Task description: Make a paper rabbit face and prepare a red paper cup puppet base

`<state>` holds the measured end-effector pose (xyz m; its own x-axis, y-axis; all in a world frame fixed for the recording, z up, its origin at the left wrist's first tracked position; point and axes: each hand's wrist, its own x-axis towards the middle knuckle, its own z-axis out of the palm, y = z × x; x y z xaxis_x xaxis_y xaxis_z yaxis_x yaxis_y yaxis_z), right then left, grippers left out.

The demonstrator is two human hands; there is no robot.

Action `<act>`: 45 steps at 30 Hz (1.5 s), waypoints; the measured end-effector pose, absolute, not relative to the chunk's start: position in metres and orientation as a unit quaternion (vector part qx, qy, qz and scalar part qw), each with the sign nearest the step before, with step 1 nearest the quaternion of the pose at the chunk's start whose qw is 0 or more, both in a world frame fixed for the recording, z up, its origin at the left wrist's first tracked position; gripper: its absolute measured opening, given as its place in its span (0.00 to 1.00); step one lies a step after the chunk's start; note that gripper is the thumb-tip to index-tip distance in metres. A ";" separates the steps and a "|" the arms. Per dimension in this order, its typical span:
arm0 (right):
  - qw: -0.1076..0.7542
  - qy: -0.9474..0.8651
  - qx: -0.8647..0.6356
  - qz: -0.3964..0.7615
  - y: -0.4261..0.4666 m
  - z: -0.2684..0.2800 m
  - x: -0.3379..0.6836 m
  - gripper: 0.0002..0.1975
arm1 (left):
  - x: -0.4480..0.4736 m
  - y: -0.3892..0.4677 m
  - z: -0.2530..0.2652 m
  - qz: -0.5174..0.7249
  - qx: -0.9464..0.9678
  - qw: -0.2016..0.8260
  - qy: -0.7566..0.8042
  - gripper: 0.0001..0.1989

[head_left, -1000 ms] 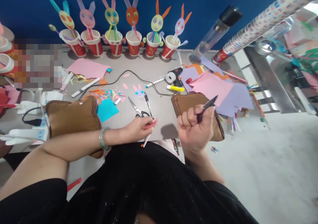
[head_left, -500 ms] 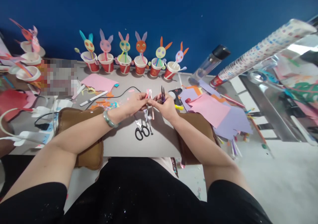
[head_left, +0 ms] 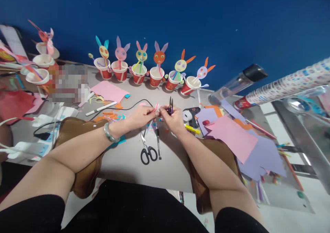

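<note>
My left hand [head_left: 141,117] is closed, pinching a small red-and-white strip [head_left: 156,107] between thumb and fingertips. My right hand [head_left: 174,120] meets it, thumb and forefinger at the strip's right side. Tucked in that same hand is a small pair of purple scissors [head_left: 171,106], its dark blades pointing up. Below the hands on the table lie black-handled scissors [head_left: 149,154] and a clear pen [head_left: 158,143]. Fingers partly hide the strip, so its material is unclear.
Several red paper cups [head_left: 156,77] with paper rabbits line the blue wall. Orange paper scraps [head_left: 109,116] lie left; a yellow marker [head_left: 192,128], a tape dispenser [head_left: 191,116] and pink paper [head_left: 232,136] lie right. Power strips [head_left: 48,140] and brown cushions [head_left: 86,178] flank my arms.
The view has shifted, so the cups and papers sit lower and further right. Both hands remain together at the strip; the purple scissors stay in my right hand.
</note>
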<state>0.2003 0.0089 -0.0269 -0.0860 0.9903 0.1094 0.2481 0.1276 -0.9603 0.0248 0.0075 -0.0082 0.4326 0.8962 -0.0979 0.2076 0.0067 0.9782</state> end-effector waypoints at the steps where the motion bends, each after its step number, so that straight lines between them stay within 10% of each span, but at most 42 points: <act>1: 0.440 -0.608 -0.513 0.415 0.008 -0.025 0.201 0.15 | 0.025 0.007 -0.008 0.307 0.599 0.601 0.431 0.17; 7: 0.440 -0.624 -0.533 0.365 0.001 -0.014 0.204 0.14 | 0.025 0.003 -0.007 0.285 0.402 0.793 0.359 0.10; 20: 0.439 -0.577 -0.527 0.444 -0.009 -0.003 0.202 0.17 | 0.026 -0.004 -0.012 0.373 0.514 0.648 0.420 0.15; 45: 0.464 -0.603 -0.578 0.295 -0.006 0.001 0.210 0.15 | 0.012 -0.022 0.015 0.158 0.420 0.870 0.205 0.23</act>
<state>0.2097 -0.0056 0.0012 0.0978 0.9708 0.2189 0.4229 0.1586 -0.8922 0.0119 -0.0224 0.0146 0.8660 0.4476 -0.2227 -0.1036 0.5964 0.7959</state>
